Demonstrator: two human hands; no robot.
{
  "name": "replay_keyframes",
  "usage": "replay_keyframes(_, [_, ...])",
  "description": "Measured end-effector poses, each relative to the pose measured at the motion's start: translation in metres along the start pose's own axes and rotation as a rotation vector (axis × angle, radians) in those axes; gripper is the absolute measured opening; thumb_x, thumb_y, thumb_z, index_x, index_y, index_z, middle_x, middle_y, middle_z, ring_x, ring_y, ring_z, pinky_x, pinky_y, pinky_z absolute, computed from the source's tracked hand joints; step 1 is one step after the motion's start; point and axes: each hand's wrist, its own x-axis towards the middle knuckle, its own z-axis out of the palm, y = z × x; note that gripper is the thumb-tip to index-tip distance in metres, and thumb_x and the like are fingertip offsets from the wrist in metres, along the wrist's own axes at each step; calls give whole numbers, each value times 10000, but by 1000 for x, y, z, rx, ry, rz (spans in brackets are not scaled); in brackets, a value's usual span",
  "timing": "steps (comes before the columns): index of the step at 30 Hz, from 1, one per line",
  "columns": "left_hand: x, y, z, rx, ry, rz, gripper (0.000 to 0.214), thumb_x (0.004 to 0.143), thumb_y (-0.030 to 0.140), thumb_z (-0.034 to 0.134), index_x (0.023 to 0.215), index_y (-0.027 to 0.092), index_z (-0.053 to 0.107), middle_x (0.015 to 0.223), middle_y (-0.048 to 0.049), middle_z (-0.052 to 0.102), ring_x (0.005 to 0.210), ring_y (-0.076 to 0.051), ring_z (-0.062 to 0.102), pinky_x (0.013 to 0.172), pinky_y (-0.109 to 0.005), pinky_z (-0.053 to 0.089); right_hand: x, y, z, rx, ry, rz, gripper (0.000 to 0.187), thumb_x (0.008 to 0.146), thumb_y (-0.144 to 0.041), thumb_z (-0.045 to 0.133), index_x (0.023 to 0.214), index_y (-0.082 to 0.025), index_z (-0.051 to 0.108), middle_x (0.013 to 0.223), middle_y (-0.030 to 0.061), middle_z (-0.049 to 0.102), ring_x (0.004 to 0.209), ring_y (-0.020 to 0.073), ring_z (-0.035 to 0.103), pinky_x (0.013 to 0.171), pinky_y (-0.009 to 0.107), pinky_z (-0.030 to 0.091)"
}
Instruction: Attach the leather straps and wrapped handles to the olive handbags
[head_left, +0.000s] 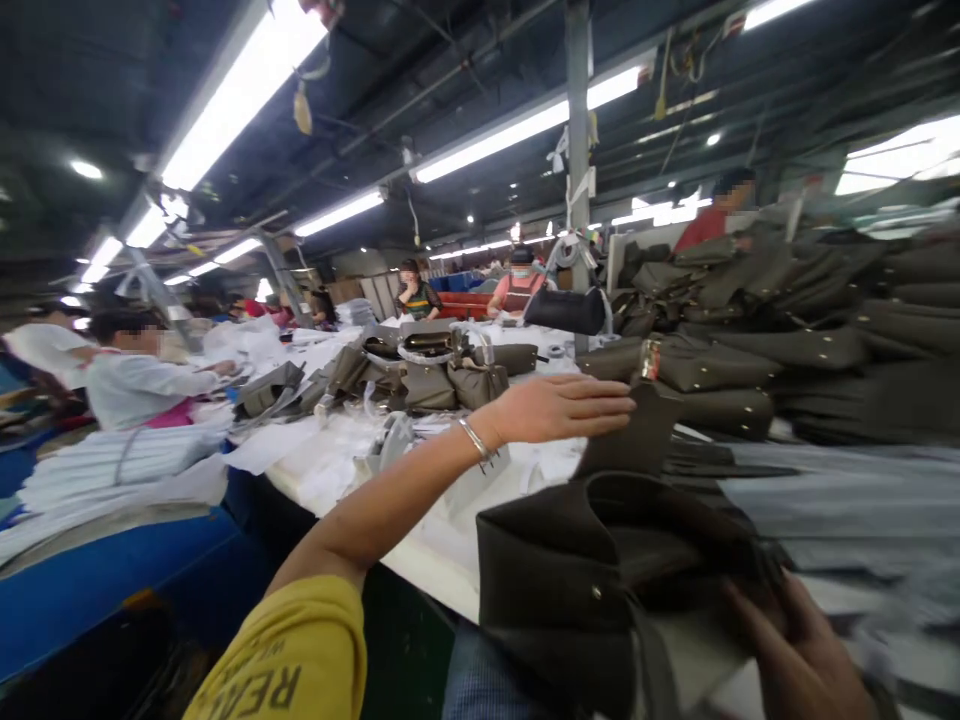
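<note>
A dark olive handbag [551, 585] is tilted in front of me at the table's edge, its mouth open and its flap [637, 435] standing up behind. My right hand [806, 645], blurred, grips the bag's right rim, with some fingers hidden by the bag. Above the bag stretches my left hand [562, 408], flat, fingers straight and nothing in it. Its fingertips overlap the top of the flap; whether they touch it I cannot tell. A silver bracelet [474, 440] circles my left wrist.
Several similar bags [431, 375] lie piled across the white table [420, 560]. High stacks of dark bags [750, 350] rise at the right. White bundles [124, 460] rest on a blue container at the left. Co-workers sit farther off, one in white [139, 385] nearby.
</note>
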Motion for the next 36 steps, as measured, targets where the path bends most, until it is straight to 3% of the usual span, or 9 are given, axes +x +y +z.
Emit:
replay_keyframes(3, [-18, -1, 25, -183, 29, -45, 389, 1024, 175, 360, 1363, 193, 551, 1461, -41, 520, 1412, -199, 392, 1193, -374, 322, 1, -20, 1, -2, 27, 12, 572, 842, -528, 533, 1333, -234, 513, 1210, 98, 666, 1054, 327, 656, 869, 441, 520])
replay_keyframes(6, [-41, 13, 52, -292, 111, -137, 439, 998, 107, 377, 1392, 243, 513, 1502, -69, 467, 1434, -220, 354, 1175, -425, 344, 2, -27, 7, -70, 15, -192, 621, 854, -350, 536, 1441, -206, 390, 1405, 134, 531, 1212, 314, 577, 991, 475, 476])
replay_keyframes(9, [-55, 37, 60, -448, 335, -514, 469, 998, 183, 416, 1459, 274, 415, 1605, -100, 267, 1432, -256, 357, 1141, -452, 382, -1, -36, 10, -274, 162, -516, 643, 878, -208, 523, 1492, -201, 331, 1556, 145, 341, 1428, 329, 325, 1135, 552, 308])
replay_keyframes(12, [-51, 62, 49, -913, 452, -802, 528, 1027, 349, 355, 1533, 243, 246, 1562, -142, 352, 1333, -257, 495, 1052, -443, 474, -7, -49, 14, -374, -1, -869, 532, 909, -183, 554, 1428, -232, 448, 1429, 117, 531, 1358, 303, 433, 1151, 548, 275])
replay_keyframes(16, [-34, 89, 32, -1218, 160, -695, 521, 1023, 467, 293, 1470, 228, 415, 1494, -102, 472, 1384, -272, 428, 1139, -471, 364, -11, -54, 31, -404, -420, -1050, 380, 903, -280, 630, 1277, -220, 597, 1132, 89, 717, 1089, 260, 627, 1079, 497, 372])
replay_keyframes(20, [-23, 98, 46, -966, -140, -520, 745, 882, 539, 597, 1517, 260, 324, 1570, -102, 350, 1427, -275, 352, 1184, -434, 281, -5, -42, 44, -515, -382, -1070, 274, 864, -109, 623, 1119, -189, 682, 992, 92, 741, 938, 235, 661, 1013, 456, 423])
replay_keyframes(26, [-10, 90, 81, -696, -309, -528, 826, 865, 570, 592, 1538, 230, 254, 1591, -159, 279, 1442, -313, 310, 1159, -484, 281, 0, -40, 37, -413, -481, -1190, 219, 849, -56, 590, 954, -214, 700, 868, 12, 747, 858, 193, 655, 947, 378, 443])
replay_keyframes(30, [-6, 94, 88, -433, -401, -572, 734, 890, 348, 607, 1535, 277, 262, 1588, -173, 273, 1429, -351, 322, 1148, -562, 225, -5, -50, 32, -358, -423, -1164, 211, 876, -61, 547, 969, -191, 685, 881, 21, 742, 791, 176, 643, 824, 330, 461])
replay_keyframes(36, [-14, 80, 77, -729, -632, -316, 1038, 691, 626, 741, 1543, 323, 231, 1625, -163, 158, 1429, -418, 295, 1124, -495, 316, -8, -58, 33, -295, -318, -1094, 193, 925, -92, 507, 965, -181, 674, 873, 31, 750, 762, 167, 650, 752, 325, 449])
